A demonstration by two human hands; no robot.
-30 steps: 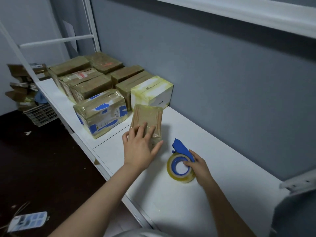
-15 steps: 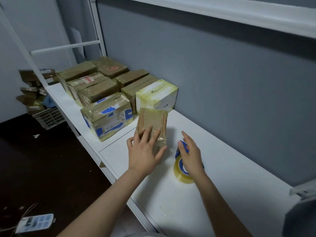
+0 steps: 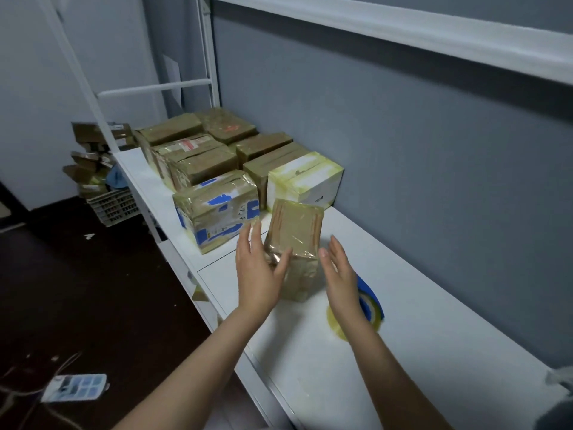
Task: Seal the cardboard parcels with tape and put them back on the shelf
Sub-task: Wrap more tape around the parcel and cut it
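A small brown parcel (image 3: pixel 294 240) wrapped in clear tape stands on the white shelf (image 3: pixel 403 336). My left hand (image 3: pixel 257 268) is against its left side, fingers straight and thumb lying over the near top corner. My right hand (image 3: pixel 339 274) is held flat and open just off the parcel's right side; I cannot tell if it touches. Behind my right wrist the blue tape dispenser (image 3: pixel 370 302) with its yellowish roll lies on the shelf, with no hand on it.
Left of the small parcel sits a blue-marked parcel (image 3: pixel 217 212), behind it a white box with yellow tape (image 3: pixel 305 178) and several brown parcels (image 3: pixel 201 156). An upper shelf (image 3: pixel 403 29) runs overhead. A crate of cardboard (image 3: pixel 111 206) stands on the dark floor.
My right hand let go of the tape dispenser and came up beside the parcel. My left hand slid from the parcel's top to its left side.
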